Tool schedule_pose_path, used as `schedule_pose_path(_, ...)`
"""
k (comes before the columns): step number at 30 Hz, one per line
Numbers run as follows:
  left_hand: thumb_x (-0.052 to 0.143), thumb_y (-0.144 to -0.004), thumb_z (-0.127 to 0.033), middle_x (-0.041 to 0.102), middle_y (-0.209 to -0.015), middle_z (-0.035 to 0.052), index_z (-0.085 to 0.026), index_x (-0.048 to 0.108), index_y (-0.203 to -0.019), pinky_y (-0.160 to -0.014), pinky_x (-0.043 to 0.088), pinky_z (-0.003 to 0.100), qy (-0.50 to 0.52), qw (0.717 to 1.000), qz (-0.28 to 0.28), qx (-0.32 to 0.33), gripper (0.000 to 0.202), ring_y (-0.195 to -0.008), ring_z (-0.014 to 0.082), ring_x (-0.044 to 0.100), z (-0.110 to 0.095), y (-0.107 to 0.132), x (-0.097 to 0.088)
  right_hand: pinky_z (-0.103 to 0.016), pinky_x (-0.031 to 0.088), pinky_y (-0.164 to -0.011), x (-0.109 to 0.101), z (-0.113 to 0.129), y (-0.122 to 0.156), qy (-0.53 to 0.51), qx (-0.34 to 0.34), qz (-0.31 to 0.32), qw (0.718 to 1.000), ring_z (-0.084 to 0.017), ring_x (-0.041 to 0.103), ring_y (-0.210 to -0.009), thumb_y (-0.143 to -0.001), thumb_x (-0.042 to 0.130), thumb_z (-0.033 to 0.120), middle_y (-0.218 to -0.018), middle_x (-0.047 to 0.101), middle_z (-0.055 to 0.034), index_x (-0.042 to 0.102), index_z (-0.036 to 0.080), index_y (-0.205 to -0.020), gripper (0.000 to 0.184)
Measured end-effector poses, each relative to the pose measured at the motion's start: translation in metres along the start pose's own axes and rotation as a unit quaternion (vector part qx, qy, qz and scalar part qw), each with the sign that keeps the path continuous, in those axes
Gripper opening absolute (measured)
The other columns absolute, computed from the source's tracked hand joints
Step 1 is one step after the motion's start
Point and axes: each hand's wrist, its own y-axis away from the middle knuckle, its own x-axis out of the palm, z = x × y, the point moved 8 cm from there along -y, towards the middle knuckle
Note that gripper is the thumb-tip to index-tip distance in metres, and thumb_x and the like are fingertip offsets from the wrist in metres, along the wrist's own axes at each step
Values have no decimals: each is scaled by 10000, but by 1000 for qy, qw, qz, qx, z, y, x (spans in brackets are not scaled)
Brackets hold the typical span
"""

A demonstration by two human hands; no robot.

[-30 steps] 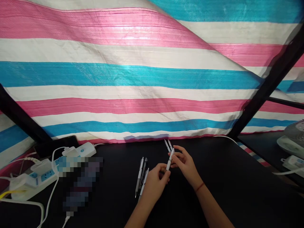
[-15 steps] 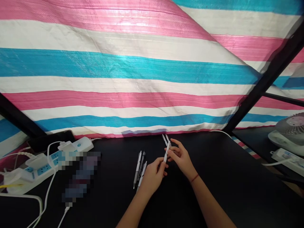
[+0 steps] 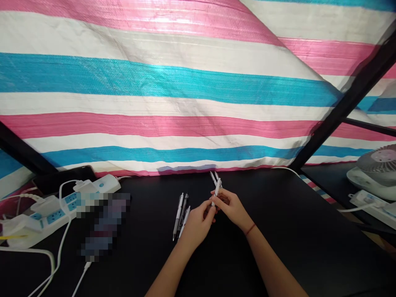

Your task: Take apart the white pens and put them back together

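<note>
Both hands meet over a black table (image 3: 297, 231) and hold one white pen (image 3: 216, 190) upright between them. My left hand (image 3: 196, 225) pinches the pen's lower end. My right hand (image 3: 232, 208) is closed round its middle. Just behind the held pen lie two more white pens (image 3: 213, 177) on the table. Left of my left hand lie three pens (image 3: 181, 214) side by side, white and dark.
White power strips (image 3: 52, 208) with plugs and cables sit at the left, beside a blurred patch. A striped pink, blue and white tarp (image 3: 173, 103) hangs behind the table. A dark slanted beam (image 3: 343, 107), a small fan (image 3: 375, 169) and another power strip (image 3: 373, 204) are at the right.
My right hand's fingers have closed round the pen, where they were spread before. The view has tilted slightly; both hands stay on the pen.
</note>
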Motion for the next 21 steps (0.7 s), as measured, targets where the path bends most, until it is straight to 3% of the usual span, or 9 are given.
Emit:
schedule_pose_path(5,443,-859,-348,694,-907,45,-206,577,-1159,-722,474,279,-38,999,21,-10,358,-774,187,660,1,0,0,-278,521,-597,-2,2,-1,-2,4,-8,1000,-189,637,-753,-788,617,406,-820,670,-49,622,160,-1036,349)
schedule_pose_path(9,436,-860,-348,688,-822,22,-211,568,-1165,-683,464,267,-55,998,18,0,360,-700,170,654,-1,0,-2,-268,506,-554,-5,5,-1,-14,11,-28,999,-179,633,-695,-763,647,395,-763,669,-33,563,164,-1108,423)
schedule_pose_path(15,428,-865,-347,664,-761,-2,-219,595,-1102,-622,444,245,-79,997,8,12,316,-630,148,627,-5,1,-3,-256,510,-541,-11,9,0,-77,2,-76,994,-163,643,-667,-749,675,382,-849,688,-30,255,229,-1365,761)
schedule_pose_path(18,436,-865,-344,669,-777,4,-218,588,-1117,-644,460,254,-73,997,9,13,320,-660,155,632,-5,1,-2,-266,525,-538,-15,6,-2,-89,3,-88,992,-171,647,-666,-731,693,383,-856,693,-44,334,207,-1286,683)
schedule_pose_path(21,469,-851,-355,688,-933,32,-215,580,-1141,-728,482,271,-60,998,-25,12,341,-770,169,644,-3,-1,-9,-297,554,-584,-37,3,-3,-110,-10,-161,981,-191,659,-726,-718,704,396,-880,698,-69,429,191,-1126,532)
